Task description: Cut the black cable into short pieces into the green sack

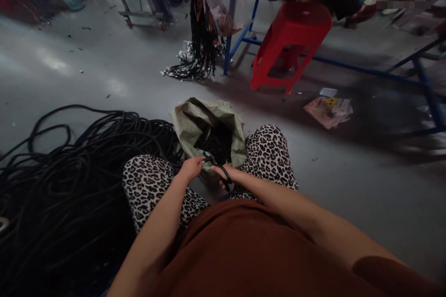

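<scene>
I sit with my knees apart in leopard-print trousers, a green woven sack (195, 120) standing open on the floor between them. Small dark pieces fill the sack's mouth. My left hand (191, 167) is closed at the sack's near rim, pinching one end of a short black cord (223, 172). My right hand (226, 177) is closed round the same cord, which loops down past its fingers. The two hands are almost touching, just in front of the sack.
A big heap of black cable (69, 185) lies on the grey floor at my left. A red plastic stool (291, 41) and blue metal frame (348, 67) stand ahead, with hanging black cords (200, 51) and papers (329, 110) on the floor.
</scene>
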`<act>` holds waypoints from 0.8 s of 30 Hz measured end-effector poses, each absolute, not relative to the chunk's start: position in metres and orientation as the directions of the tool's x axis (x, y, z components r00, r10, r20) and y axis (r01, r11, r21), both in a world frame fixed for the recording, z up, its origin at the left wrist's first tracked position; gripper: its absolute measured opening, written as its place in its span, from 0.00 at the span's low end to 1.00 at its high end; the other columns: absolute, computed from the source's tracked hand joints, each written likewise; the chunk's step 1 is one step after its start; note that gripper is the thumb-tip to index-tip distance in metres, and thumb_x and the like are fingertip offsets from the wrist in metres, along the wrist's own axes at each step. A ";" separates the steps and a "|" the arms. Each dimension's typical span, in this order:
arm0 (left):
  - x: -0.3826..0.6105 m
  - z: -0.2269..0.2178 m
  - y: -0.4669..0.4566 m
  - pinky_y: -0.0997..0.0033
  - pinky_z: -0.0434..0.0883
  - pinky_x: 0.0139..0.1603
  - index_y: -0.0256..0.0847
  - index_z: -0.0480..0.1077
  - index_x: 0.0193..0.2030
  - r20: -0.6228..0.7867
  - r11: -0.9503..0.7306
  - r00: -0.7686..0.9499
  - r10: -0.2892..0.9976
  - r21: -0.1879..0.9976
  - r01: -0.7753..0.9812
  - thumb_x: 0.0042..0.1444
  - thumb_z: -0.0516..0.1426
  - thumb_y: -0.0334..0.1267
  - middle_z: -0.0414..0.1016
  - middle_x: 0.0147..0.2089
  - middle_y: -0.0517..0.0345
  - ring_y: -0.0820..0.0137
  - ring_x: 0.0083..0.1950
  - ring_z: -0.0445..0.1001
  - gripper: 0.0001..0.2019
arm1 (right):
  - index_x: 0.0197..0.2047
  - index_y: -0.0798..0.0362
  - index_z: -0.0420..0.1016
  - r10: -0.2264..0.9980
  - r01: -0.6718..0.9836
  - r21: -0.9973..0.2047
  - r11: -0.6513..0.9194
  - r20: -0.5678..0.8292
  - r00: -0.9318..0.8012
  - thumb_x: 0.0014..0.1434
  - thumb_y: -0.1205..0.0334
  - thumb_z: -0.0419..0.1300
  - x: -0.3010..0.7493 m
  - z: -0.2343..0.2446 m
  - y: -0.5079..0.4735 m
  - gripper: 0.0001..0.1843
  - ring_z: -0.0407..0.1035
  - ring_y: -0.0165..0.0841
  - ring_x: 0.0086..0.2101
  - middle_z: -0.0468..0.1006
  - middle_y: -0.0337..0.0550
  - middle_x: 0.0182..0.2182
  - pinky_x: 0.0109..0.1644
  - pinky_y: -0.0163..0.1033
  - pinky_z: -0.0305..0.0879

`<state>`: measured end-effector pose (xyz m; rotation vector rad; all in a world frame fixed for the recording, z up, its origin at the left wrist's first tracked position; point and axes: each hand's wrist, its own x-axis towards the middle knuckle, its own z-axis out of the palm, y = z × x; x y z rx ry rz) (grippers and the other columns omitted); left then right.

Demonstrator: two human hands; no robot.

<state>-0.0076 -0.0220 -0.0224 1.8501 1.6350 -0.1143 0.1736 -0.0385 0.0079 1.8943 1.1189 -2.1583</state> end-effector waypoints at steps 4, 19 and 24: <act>-0.006 -0.021 -0.022 0.72 0.66 0.51 0.43 0.70 0.54 -0.477 -0.004 0.214 0.852 0.404 0.915 0.60 0.48 0.39 0.76 0.50 0.53 0.66 0.51 0.73 0.18 | 0.30 0.58 0.66 0.437 0.486 -0.495 -0.720 -0.868 -0.237 0.61 0.47 0.53 0.173 0.005 -0.039 0.21 0.61 0.30 0.10 0.63 0.35 0.10 0.11 0.34 0.63; -0.011 -0.019 -0.019 0.71 0.66 0.50 0.44 0.70 0.53 -0.469 0.006 0.160 0.869 0.331 0.943 0.61 0.47 0.40 0.75 0.51 0.52 0.65 0.51 0.72 0.17 | 0.24 0.57 0.67 0.523 0.566 -0.520 -0.640 -0.834 -0.174 0.59 0.47 0.54 0.177 -0.002 -0.035 0.22 0.60 0.28 0.09 0.65 0.39 0.12 0.12 0.32 0.58; -0.011 -0.021 -0.018 0.70 0.65 0.51 0.44 0.70 0.53 -0.494 0.036 0.137 0.859 0.325 0.945 0.61 0.47 0.40 0.75 0.51 0.51 0.65 0.52 0.72 0.17 | 0.23 0.57 0.67 0.509 0.585 -0.488 -0.648 -0.849 -0.144 0.59 0.48 0.54 0.177 -0.001 -0.035 0.22 0.60 0.29 0.10 0.65 0.40 0.13 0.13 0.33 0.57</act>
